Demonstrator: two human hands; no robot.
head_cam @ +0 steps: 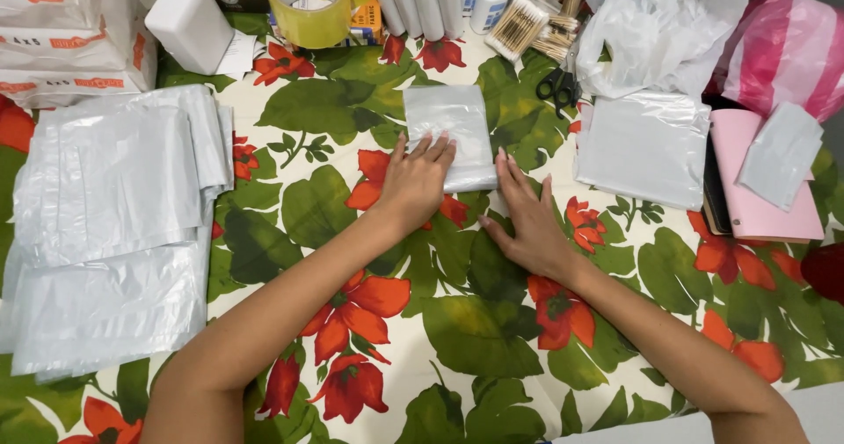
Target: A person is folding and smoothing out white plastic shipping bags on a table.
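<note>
A small folded grey plastic bag (453,136) is seen at twelve o'clock on the table (492,338). It is pressed flat by the left hand (413,185), fingers spread. Its right edge is apparently touched by the right hand (527,220), fingers extended.

The folded grey plastic bag (450,132) under your fingers is a small, upright rectangle of thin, slightly glossy film, pale silver-grey with faint creases catching the light across its top half. It lies flat on the tabletop (492,338), a little above the middle of your view, its long sides running away from you and tilted very slightly to the right. Its upper edge and both upper corners are in plain sight; the lower left corner is hidden. The lower edge, a neat fold line, shows as a brighter strip. The film looks pressed smooth, with no bulge to it.
</note>
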